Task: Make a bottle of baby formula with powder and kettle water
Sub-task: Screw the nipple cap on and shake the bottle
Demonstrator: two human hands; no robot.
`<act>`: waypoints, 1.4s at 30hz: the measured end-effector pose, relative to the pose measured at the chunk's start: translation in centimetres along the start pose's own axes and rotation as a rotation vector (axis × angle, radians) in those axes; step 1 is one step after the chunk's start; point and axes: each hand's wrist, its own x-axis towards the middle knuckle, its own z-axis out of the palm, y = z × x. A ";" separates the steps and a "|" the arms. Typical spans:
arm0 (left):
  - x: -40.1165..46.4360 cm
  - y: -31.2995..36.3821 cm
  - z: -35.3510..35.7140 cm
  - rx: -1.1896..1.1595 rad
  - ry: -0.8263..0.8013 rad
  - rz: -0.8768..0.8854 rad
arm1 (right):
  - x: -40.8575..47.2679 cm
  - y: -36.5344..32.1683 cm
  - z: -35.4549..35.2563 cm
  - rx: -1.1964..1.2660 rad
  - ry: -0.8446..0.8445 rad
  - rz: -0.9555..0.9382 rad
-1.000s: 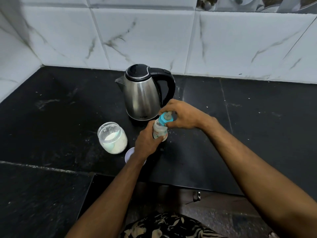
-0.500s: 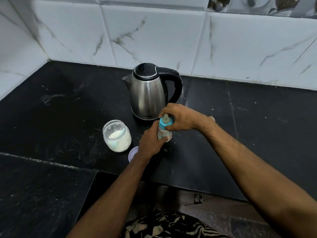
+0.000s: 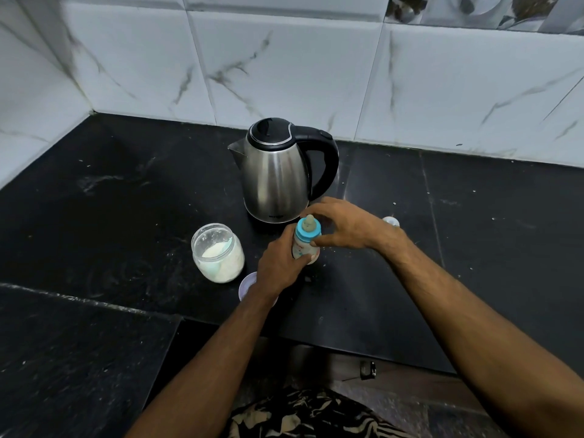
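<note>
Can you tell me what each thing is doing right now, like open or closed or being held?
baby bottle: upright, teat top on, held.
left hand: gripping bottle body.
right hand: fingers around blue collar.
kettle: lid shut, standing.
powder jar: open, partly full.
jar lid: off, on counter.

Black stone counter [image 3: 474, 216]; white marble-veined wall tiles [image 3: 284, 74].

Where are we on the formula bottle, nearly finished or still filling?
Filling looks done: the bottle wears its blue teat collar, and the kettle stands back on the counter with its lid shut. In hand: the left hand grips the bottle body while the right hand holds the collar, likely tightening. Left: shaking, probably; the powder jar stands open.
</note>
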 end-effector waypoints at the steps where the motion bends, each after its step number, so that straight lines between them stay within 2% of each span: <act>1: -0.1 0.0 0.0 -0.002 -0.003 -0.003 | 0.1 0.0 0.0 -0.010 0.009 0.000; 19: -0.1 0.1 0.0 -0.050 -0.016 0.001 | 0.4 0.4 0.7 -0.030 0.077 0.078; 26: 0.1 -0.1 0.1 -0.052 -0.013 -0.003 | -0.1 0.8 0.2 0.057 0.038 -0.008; 30: 0.1 -0.2 0.1 -0.052 -0.016 -0.003 | 0.2 0.7 0.8 0.011 0.090 0.054; 37: 0.2 -0.2 0.1 -0.042 -0.010 -0.005 | 0.0 1.0 0.3 0.037 0.011 -0.007; 42: 0.2 -0.3 0.1 -0.040 -0.015 -0.005 | 0.1 0.5 1.0 -0.039 0.089 0.103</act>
